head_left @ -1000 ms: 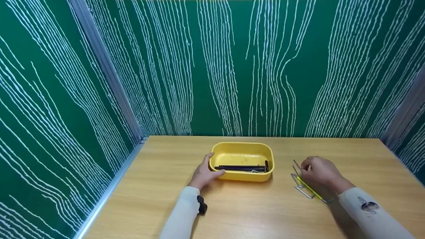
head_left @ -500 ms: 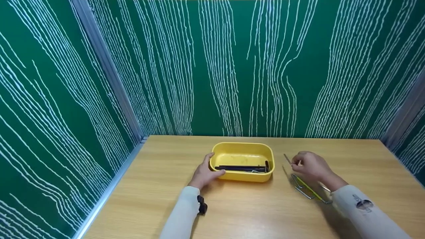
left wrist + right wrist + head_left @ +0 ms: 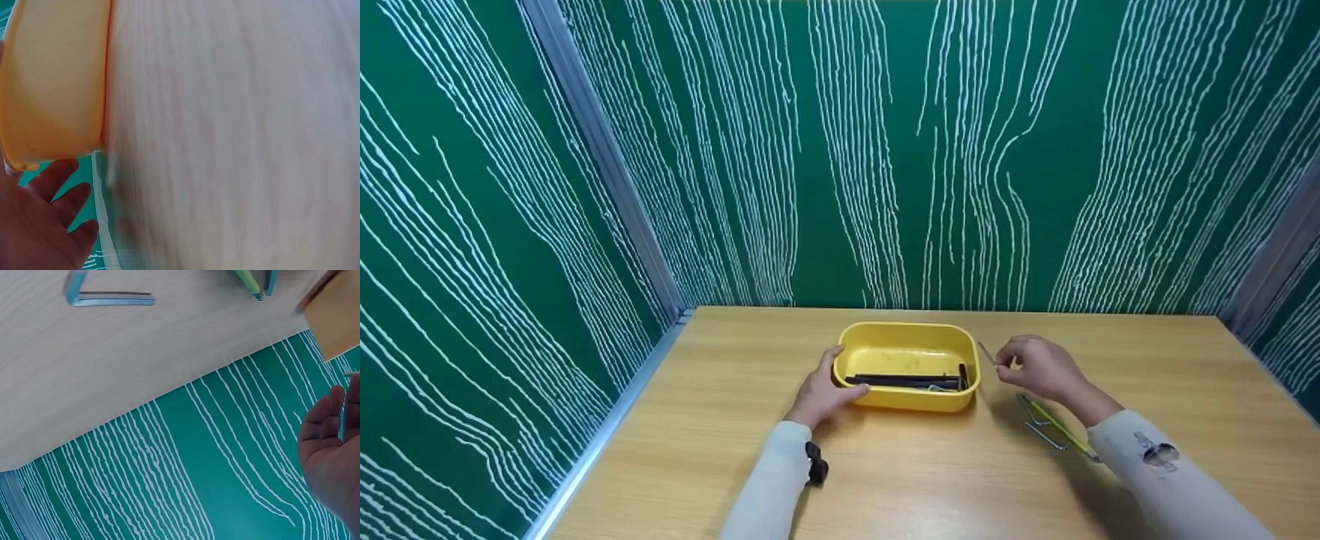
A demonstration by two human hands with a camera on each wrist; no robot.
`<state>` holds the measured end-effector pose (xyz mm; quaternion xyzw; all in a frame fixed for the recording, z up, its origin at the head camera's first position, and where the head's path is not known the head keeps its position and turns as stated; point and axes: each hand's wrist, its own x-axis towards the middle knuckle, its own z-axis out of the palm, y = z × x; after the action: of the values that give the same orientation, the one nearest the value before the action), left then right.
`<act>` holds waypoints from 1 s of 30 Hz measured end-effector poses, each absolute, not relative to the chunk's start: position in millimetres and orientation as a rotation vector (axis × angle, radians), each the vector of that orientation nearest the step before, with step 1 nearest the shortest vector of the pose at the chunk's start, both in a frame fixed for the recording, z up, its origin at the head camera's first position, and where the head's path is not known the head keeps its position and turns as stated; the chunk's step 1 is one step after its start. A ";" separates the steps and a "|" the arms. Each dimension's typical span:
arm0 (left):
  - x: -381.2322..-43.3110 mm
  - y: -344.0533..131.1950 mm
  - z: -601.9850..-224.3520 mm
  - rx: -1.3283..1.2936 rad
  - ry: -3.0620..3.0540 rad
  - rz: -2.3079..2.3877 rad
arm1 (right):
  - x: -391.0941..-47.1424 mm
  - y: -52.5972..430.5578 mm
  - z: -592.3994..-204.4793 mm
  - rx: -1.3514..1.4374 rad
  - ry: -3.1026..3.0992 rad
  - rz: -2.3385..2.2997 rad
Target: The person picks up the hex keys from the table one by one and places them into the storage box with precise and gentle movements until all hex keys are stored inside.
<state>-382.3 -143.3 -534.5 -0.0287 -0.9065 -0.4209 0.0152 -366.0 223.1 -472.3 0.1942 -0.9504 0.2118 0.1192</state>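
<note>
My left hand (image 3: 819, 391) grips the left end of a yellow plastic box (image 3: 904, 401), the thumb over its front rim. Inside, along the front wall, lie several dark hex keys (image 3: 904, 380) and a small silver piece. Just off the box's right rim, my right hand (image 3: 1042, 367) pinches a thin metal hex key (image 3: 987, 353) between thumb and fingertips, its free end pointing at the box. Below this hand, on the table, are a yellow-green hex key (image 3: 1057, 424) and silver L-shaped hex keys (image 3: 1045, 436), partly hidden by the right forearm.
The wooden table (image 3: 922, 472) ends at green walls (image 3: 720, 187) with white wavy lines, at the back and left. A metal corner post (image 3: 607, 165) stands at the back left. In the right wrist view, one silver L-shaped hex key (image 3: 112, 301) lies apart.
My right hand has lifted and moved left from the hex keys on the table to the box's right side, carrying the thin hex key. The left hand and box have stayed put.
</note>
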 end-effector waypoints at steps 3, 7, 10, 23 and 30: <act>-381.6 -144.1 -533.8 -0.110 -2.819 -1.298 | -367.1 218.7 -471.4 0.571 -2.786 0.639; -380.6 -144.5 -532.8 -0.141 -2.819 -1.279 | -369.6 212.0 -470.9 0.568 -2.790 0.645; -380.0 -144.2 -532.4 -0.145 -2.819 -1.282 | -371.1 206.4 -470.6 0.575 -2.794 0.650; -381.8 -144.1 -532.3 -0.132 -2.807 -1.326 | -376.6 183.4 -470.3 0.599 -2.782 0.685; -379.8 -143.8 -531.2 -0.115 -2.812 -1.337 | -379.6 175.7 -479.0 0.634 -2.798 0.640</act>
<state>-379.8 -143.8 -531.2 -0.0370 -0.9024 -0.4290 0.0129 -379.6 175.7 -479.0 0.2146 -0.9471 0.2164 0.1007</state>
